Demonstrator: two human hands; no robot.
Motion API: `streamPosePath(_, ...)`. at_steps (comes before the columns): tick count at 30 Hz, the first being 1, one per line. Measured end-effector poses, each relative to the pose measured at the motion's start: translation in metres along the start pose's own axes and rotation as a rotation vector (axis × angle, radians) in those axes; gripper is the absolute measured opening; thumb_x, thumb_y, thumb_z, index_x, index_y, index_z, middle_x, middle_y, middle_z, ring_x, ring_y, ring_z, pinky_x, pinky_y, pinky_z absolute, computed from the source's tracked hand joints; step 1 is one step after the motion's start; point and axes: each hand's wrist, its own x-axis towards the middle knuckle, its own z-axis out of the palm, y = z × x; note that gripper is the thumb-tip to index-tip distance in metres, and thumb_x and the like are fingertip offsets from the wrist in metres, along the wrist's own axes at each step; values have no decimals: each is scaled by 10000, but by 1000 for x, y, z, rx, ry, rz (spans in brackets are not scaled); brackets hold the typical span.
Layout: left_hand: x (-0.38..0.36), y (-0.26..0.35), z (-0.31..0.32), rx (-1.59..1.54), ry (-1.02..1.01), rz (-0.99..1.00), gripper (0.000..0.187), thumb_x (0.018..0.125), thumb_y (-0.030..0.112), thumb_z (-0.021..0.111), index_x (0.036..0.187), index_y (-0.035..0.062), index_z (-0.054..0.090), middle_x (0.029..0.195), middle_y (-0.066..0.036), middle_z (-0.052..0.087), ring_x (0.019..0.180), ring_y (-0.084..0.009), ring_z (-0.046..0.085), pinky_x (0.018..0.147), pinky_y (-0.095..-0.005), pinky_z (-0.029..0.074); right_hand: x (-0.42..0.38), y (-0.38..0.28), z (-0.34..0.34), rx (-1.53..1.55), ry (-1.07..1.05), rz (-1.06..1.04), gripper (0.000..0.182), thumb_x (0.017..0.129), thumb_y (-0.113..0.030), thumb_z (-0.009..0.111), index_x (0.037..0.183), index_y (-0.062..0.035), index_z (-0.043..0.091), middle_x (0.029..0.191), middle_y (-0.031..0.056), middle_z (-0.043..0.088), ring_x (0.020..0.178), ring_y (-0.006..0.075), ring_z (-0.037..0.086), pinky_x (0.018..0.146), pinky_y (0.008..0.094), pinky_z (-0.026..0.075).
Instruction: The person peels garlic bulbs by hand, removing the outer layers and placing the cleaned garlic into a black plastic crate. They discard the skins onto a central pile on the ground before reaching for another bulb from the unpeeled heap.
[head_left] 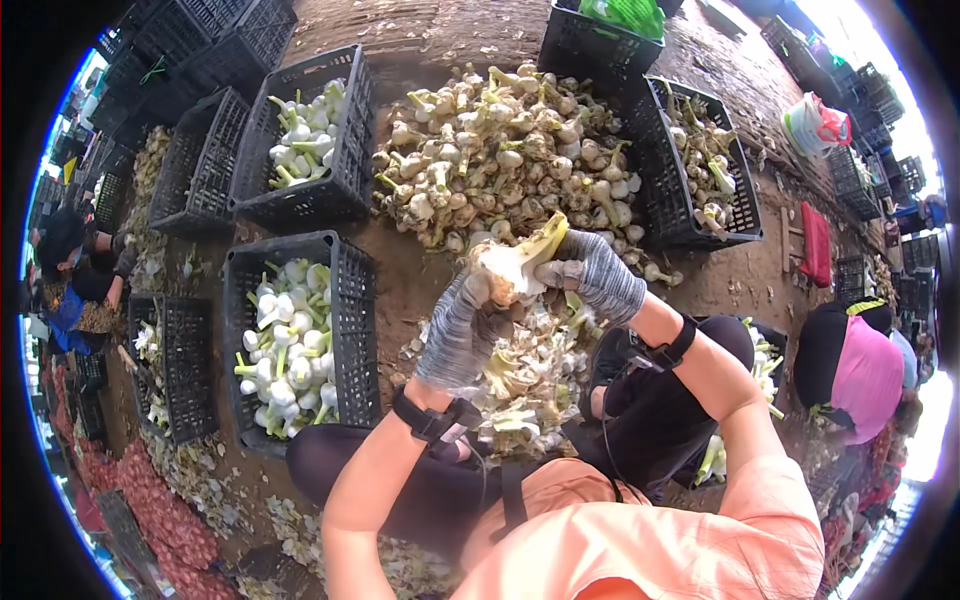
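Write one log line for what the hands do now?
left hand: grips garlic bulb | right hand: peels its stalk | below: peelings pile | crate: cleaned bulbs

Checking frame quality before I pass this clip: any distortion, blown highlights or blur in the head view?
Head view: strong fisheye, black corners, crates bowed at the edges; the upper right and far right rim blown out white by daylight; left hand, right hand and the bulb between them evenly lit and sharp; people at the rim smeared.
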Motion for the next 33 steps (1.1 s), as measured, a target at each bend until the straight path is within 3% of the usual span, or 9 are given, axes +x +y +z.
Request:
streamPosePath(2,3,1,-2,-39,78,-15,542,787,468,616,1149,85,492,921,-31,591,701,-110,606,586,-195,532,-2,-4,0,59,-39,289,270,797,-105,649,1022,25,575,841,40,644,707,88,603,611,236,518)
streamPosePath(6,3,3,-8,-45,281,-93,469,822,525,541,1077,132,535,773,34,584,532,-32,557,393,-105,403,-2,18,7,-156,55,37,179,783,-95,648,931,-6,604,739,24,622,577,80,560,527,232,483)
streamPosePath(10,9,14,0,-139,277,118,364,844,423,573,1070,142,528,749,73,479,562,2,465,436,-92,336,-9,11,12,-416,42,128,150,751,-79,656,880,-14,613,719,34,617,625,89,558,540,237,456)
streamPosePath(12,15,15,-18,-72,146,73,383,842,295,603,1155,104,493,863,29,532,681,-24,522,531,-129,419,-14,16,23,-458,56,-258,165,722,-34,639,876,9,597,732,76,599,663,133,560,598,276,457)
streamPosePath(14,11,2,-13,198,-20,225,439,822,242,614,1206,83,470,1126,-66,539,920,-136,550,794,-296,485,-13,10,22,-501,43,-130,174,723,-29,632,886,16,590,735,78,565,658,173,547,619,286,456)
streamPosePath(15,10,2,-11,211,-44,203,478,805,245,642,1211,60,469,1174,-84,518,1020,-154,527,878,-300,444,-8,16,21,-591,91,-366,179,736,-32,618,903,22,580,838,94,538,718,207,536,660,280,450)
streamPosePath(24,5,-2,8,799,56,582,555,625,87,801,1122,100,552,1156,-38,367,989,-146,496,798,-242,457,-6,13,10,-447,43,-711,301,802,-176,608,1051,-18,549,1202,206,436,1084,340,473,899,390,394)
streamPosePath(30,10,1,-8,1127,173,778,189,778,60,662,955,36,601,1057,-63,493,941,-145,528,782,-248,449,-24,2,30,-107,165,-214,328,809,-173,599,1074,12,544,1096,120,523,956,159,522,826,282,441)
streamPosePath(33,8,0,-11,904,121,593,138,789,39,634,924,25,607,998,-60,542,892,-153,547,786,-260,444,-20,-6,13,16,146,37,306,819,-141,582,1072,29,552,984,60,580,825,102,546,762,228,460)
